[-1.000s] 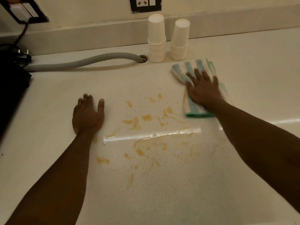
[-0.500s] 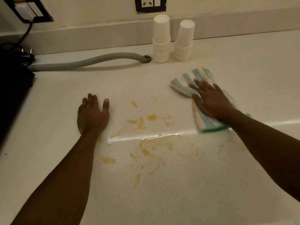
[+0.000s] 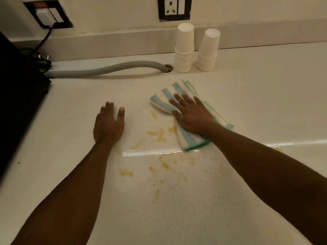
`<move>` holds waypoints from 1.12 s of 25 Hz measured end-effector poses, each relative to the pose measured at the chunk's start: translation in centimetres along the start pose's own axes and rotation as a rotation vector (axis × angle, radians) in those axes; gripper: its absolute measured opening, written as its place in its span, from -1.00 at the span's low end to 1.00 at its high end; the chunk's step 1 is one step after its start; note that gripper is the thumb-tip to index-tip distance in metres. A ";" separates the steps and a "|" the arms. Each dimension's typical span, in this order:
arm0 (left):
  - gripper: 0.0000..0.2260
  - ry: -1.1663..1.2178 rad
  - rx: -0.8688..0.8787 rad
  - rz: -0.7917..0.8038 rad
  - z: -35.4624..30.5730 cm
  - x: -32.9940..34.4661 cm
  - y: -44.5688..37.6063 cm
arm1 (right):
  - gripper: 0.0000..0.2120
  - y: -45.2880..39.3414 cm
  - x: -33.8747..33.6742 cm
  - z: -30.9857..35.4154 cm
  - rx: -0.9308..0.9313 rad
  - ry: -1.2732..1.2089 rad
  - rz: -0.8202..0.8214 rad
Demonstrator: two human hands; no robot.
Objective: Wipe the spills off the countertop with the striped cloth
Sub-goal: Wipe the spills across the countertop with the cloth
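A folded cloth with teal and white stripes (image 3: 190, 140) lies on the pale countertop (image 3: 265, 103). My right hand (image 3: 192, 114) presses flat on it with fingers spread, at the right edge of the spills. Orange-brown spills (image 3: 160, 136) spot the counter between my hands and nearer to me (image 3: 125, 172). My left hand (image 3: 108, 125) rests palm down on the bare counter, left of the spills, holding nothing.
Two stacks of white paper cups (image 3: 184, 48) (image 3: 208, 50) stand by the back wall. A grey corrugated hose (image 3: 106, 69) runs into a counter hole. A black appliance (image 3: 19, 96) fills the left side. Wall sockets (image 3: 174, 7) sit above.
My right hand has slid the cloth leftward and toward me, onto the right part of the spills, and some marks there are gone. My left hand has stayed put.
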State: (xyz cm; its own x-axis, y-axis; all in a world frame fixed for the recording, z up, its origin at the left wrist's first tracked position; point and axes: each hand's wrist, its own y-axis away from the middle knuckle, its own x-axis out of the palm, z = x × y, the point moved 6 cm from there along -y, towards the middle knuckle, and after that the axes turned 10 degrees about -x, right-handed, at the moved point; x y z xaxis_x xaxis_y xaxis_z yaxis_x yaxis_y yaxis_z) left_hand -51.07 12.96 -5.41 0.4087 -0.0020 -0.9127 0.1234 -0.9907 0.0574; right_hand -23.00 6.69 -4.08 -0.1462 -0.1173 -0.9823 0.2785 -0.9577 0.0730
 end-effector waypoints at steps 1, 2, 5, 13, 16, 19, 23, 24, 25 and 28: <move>-0.40 0.069 0.008 0.019 0.5 -0.3 0.0 | -0.50 1.5 0.3 -0.1 -0.056 0.011 0.000; -0.41 0.087 0.028 0.027 1.2 -0.8 0.1 | -0.51 3.0 0.4 -0.8 -0.104 0.010 -0.001; -0.43 -0.035 0.047 -0.039 5.1 -2.7 -0.2 | -0.51 5.2 -0.1 -4.5 -0.108 -0.001 -0.008; -0.41 -0.082 -0.061 -0.088 8.7 -3.3 0.1 | -0.48 -4.4 -0.4 -4.0 0.223 -0.029 -0.059; -0.39 -0.101 -0.040 -0.083 8.7 -3.4 0.2 | -0.48 -7.6 0.1 2.5 0.082 -0.034 -0.029; -0.38 -0.108 -0.028 -0.081 8.6 -3.4 0.1 | -0.49 -6.5 1.1 7.6 -0.136 -0.002 0.003; -0.36 -0.113 -0.027 -0.087 8.7 -3.5 0.1 | -0.49 0.2 1.7 6.5 -0.352 -0.004 0.042; -0.35 -0.116 -0.028 -0.095 8.7 -3.4 0.1 | -0.49 1.0 1.5 5.1 -0.343 -0.013 0.040; -0.33 -0.123 -0.028 -0.100 8.7 -3.3 0.1 | -0.49 1.3 1.1 3.5 -0.303 -0.022 0.032; -0.28 -0.141 -0.027 -0.115 8.6 -3.1 0.0 | -0.51 -1.4 0.1 -0.4 -0.103 -0.025 -0.009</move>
State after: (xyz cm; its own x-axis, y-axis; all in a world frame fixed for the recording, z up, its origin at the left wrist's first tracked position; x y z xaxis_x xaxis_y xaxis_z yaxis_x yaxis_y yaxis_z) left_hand -60.14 11.85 -6.04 0.2598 0.0898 -0.9615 0.1867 -0.9815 -0.0412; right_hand -23.05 8.16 -4.35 -0.1719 -0.1167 -0.9782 0.3730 -0.9267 0.0450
